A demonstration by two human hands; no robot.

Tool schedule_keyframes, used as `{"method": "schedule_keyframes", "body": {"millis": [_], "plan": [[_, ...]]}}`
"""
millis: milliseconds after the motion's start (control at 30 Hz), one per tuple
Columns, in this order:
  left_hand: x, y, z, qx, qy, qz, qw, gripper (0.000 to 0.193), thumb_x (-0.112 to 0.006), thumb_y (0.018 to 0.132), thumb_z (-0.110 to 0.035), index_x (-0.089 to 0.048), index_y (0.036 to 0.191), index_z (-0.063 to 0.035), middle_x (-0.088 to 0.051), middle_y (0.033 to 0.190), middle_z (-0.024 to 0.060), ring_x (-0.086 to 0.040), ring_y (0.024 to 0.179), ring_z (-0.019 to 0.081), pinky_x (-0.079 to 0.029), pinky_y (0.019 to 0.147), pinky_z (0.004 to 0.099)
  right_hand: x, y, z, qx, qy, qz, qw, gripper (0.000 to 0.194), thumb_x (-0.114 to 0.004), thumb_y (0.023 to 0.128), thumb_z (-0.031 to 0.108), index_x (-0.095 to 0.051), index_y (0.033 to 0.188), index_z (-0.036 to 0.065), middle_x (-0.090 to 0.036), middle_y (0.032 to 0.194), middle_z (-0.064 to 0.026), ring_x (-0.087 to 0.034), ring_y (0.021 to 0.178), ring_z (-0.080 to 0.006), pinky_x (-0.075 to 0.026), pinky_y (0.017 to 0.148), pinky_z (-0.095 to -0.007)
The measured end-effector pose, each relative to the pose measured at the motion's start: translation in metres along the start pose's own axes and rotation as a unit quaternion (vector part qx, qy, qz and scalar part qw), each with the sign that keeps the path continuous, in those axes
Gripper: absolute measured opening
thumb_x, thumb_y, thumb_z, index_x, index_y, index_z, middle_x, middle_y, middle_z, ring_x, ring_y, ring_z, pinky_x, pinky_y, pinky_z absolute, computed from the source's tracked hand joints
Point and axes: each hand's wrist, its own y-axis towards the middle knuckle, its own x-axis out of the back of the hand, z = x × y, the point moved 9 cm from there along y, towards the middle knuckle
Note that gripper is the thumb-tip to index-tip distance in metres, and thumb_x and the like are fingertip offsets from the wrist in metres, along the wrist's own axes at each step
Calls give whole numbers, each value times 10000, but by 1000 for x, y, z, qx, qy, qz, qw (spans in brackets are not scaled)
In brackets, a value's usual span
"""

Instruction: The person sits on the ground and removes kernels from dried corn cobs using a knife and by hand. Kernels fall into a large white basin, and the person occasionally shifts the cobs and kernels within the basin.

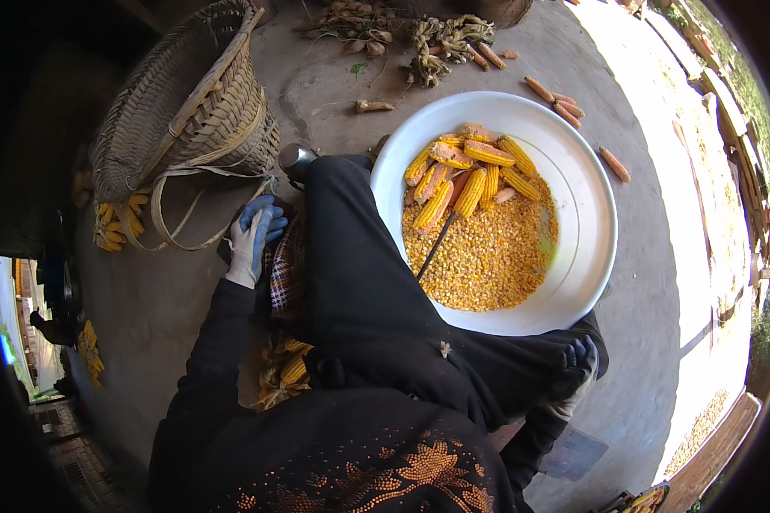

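My left hand (255,237), in a white glove with blue coated fingers, is beside my left leg, against a plaid cloth (285,272). Whether its fingers grip the cloth is unclear. My right hand (577,372), gloved too, rests by my right knee with its fingers bent; nothing shows in it. Between my legs stands a wide white basin (584,186). Loose yellow corn kernels (481,263) cover much of its bottom. Several partly stripped corn cobs (468,192) are heaped at its far side. A thin dark rod (436,245) lies over the kernels, one end at the cobs.
A woven basket (231,122) with straps tilts at the left. Several bare cobs (568,110) lie beyond the basin. Bundled corn ears (119,221) sit under the basket, others (295,369) behind my left leg. Bulbs (362,38) and braided husks (449,42) lie at the far side.
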Motion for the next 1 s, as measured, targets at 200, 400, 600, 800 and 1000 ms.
{"method": "schedule_keyframes", "body": {"millis": [200,400,600,800,1000], "plan": [[-11,-21,8,-101,546,82,827,629,-714,796,-227,-458,1341,-43,-497,1316,142,-464,1234,272,-371,1042,401,137,-24,-2,-45,16,-169,985,198,-602,922,214,-592,1061,74,-645,974,-67,-634,796,-170,-536,694,-299],[-93,-21,52,-201,827,325,412,782,-601,805,-517,-366,1434,-116,-318,1480,150,-202,1396,377,-155,1142,491,180,-42,-31,-84,-313,-132,937,83,-636,880,141,-623,858,62,-664,781,-38,-619,636,-141,-524,577,-276],[-88,-16,189,-328,692,559,319,592,-471,925,-405,-373,1427,-108,-394,1422,149,-282,1364,304,-242,1115,404,134,-45,-117,-32,-832,253,494,381,-720,780,289,-643,1089,78,-635,1115,-141,-621,973,-283,-502,827,-373],[-103,-13,199,-206,666,608,380,582,-475,925,-392,-380,1422,-105,-399,1419,148,-290,1360,303,-248,1112,400,169,-37,-157,-288,-794,163,510,365,-714,792,275,-645,1085,71,-640,1101,-135,-622,957,-269,-502,820,-362],[-92,5,179,-95,667,606,422,572,-480,925,-378,-387,1417,-102,-403,1417,148,-297,1357,303,-254,1109,397,197,-78,-155,-388,-760,136,503,348,-707,803,261,-646,1082,63,-646,1087,-129,-622,940,-256,-502,813,-351]]}}
